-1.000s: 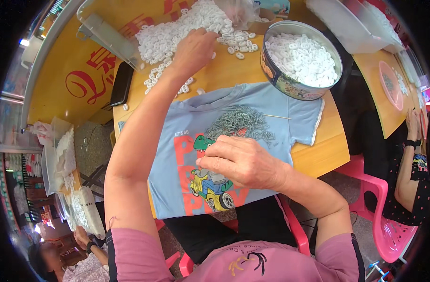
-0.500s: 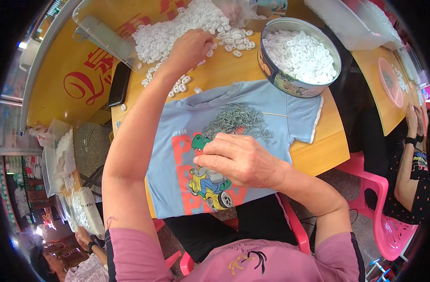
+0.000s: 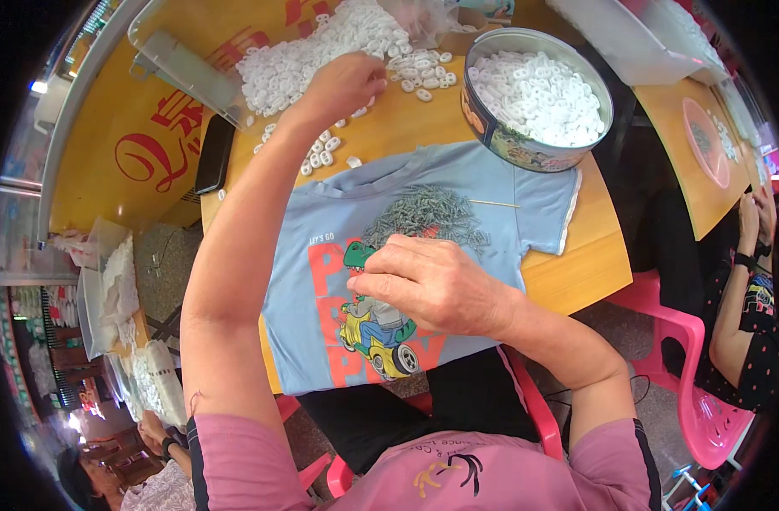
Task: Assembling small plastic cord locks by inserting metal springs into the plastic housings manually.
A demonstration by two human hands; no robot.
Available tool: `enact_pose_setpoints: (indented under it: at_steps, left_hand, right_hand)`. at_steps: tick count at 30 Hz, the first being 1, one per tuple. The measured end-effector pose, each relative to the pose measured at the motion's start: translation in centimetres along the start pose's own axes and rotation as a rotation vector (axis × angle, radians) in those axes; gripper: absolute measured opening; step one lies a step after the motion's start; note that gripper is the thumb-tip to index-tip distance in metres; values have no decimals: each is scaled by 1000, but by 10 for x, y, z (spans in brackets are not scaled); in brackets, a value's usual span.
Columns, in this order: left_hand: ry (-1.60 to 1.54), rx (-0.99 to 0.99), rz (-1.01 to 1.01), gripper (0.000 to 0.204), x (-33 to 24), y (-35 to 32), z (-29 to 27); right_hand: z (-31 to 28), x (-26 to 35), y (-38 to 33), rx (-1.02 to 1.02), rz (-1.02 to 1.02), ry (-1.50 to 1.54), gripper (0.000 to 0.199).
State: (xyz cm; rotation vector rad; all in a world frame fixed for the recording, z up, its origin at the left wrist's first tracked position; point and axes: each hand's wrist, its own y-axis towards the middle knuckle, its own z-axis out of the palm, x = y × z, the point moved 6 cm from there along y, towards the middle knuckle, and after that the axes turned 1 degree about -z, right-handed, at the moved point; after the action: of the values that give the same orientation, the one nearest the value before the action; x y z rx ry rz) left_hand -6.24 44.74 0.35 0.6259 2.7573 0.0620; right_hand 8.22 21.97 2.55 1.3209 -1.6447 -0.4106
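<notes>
My left hand (image 3: 345, 83) reaches to the near edge of a heap of small white oval plastic pieces with holes (image 3: 317, 55). Its fingers are curled down and hide whatever they hold. Over a light blue printed T-shirt (image 3: 308, 281) spread on the table, my right hand (image 3: 436, 285) is closed in a pinch. Anything between its fingertips is too small to name. Just beyond that hand, a pile of small grey-green slender pieces (image 3: 423, 213) lies on the shirt. A thin pale stick (image 3: 496, 203) rests at the pile's right side.
A round tin (image 3: 538, 157) full of white pieces (image 3: 543, 94) stands at the far right of the table (image 3: 585, 247). A dark phone (image 3: 215, 157) lies at the left edge, beside a clear plastic bin (image 3: 181, 68). Another person's hands (image 3: 756, 217) are at right, near a pink chair (image 3: 687, 383).
The whole view has shifted slightly. My left hand stays at the white heap and my right hand stays pinched over the shirt, with little movement in either.
</notes>
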Motion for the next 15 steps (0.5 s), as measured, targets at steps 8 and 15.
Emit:
enact_pose_setpoints:
  at_steps: [8, 15]
  left_hand:
    - [-380, -69, -99, 25, 16, -2, -3]
    - [-503, 18, -186, 24, 11, -16, -17]
  right_hand:
    - [0, 0, 0, -2, 14, -3, 31]
    - [-1, -5, 0, 12, 42, -13, 31]
